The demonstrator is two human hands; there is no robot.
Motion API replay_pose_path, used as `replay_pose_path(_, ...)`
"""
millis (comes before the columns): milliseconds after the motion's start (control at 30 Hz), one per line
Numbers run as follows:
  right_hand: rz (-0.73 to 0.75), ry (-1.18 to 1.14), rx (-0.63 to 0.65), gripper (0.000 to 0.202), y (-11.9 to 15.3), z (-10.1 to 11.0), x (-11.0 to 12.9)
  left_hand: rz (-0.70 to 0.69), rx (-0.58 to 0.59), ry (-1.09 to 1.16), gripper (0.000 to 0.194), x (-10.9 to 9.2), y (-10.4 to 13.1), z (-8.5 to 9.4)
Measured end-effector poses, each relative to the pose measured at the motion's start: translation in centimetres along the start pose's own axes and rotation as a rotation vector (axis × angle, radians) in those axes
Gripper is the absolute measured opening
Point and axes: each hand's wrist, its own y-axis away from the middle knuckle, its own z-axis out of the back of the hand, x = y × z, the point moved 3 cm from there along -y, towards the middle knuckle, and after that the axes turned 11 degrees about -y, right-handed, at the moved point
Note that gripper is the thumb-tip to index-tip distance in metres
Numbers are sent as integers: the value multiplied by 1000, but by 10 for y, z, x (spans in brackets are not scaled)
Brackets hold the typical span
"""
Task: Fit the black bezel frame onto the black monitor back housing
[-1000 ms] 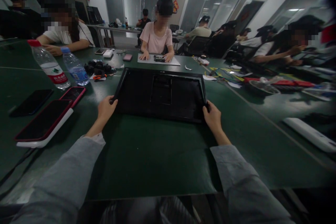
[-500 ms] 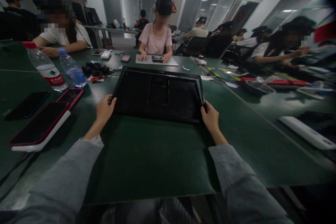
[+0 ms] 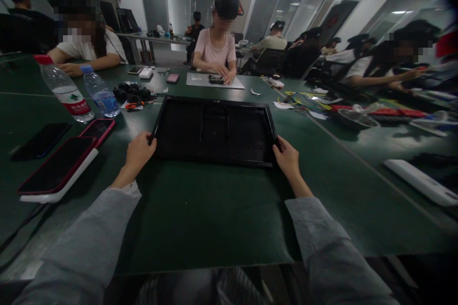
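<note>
Both of my hands hold an empty black monitor casing [image 3: 179, 128], a wide shallow shell with a raised rim and a rectangular recess in its middle. My left hand [image 3: 140, 151] grips the left rim near its front corner, thumb on top and fingers curled beneath. On the opposite side, my right hand [image 3: 287, 157] pinches the right rim close to the front corner. The casing lies low over the green table [image 3: 214, 228]; whether its underside touches the surface is hidden.
Left stand two water bottles [image 3: 67, 93], phones [image 3: 59, 164] and a white block under one. Orange-handled pliers [image 3: 135, 105] lie beyond. At right are cables [image 3: 304, 104], a bowl [image 3: 358, 119] and a white power strip [image 3: 422, 183]. A co-worker [image 3: 216, 50] sits opposite at a pale mat [image 3: 198, 81].
The casing's far edge has dropped slightly and shifted left, so it lies flatter. Both hands keep their hold. The co-worker opposite has brought one hand across toward the other.
</note>
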Motion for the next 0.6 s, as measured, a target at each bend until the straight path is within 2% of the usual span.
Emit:
replay_pose_path(267, -7, 3, 22, 67, 1, -3, -7, 16, 18, 93, 53, 0, -4, -8)
replay_pose_path(467, -102, -193, 67, 73, -5, -7, -20, 44, 34, 263, 51, 5, -11, -15)
replay_pose_path(600, -175, -321, 98, 75, -4, -9, -19, 55, 48, 362, 52, 10, -17, -21)
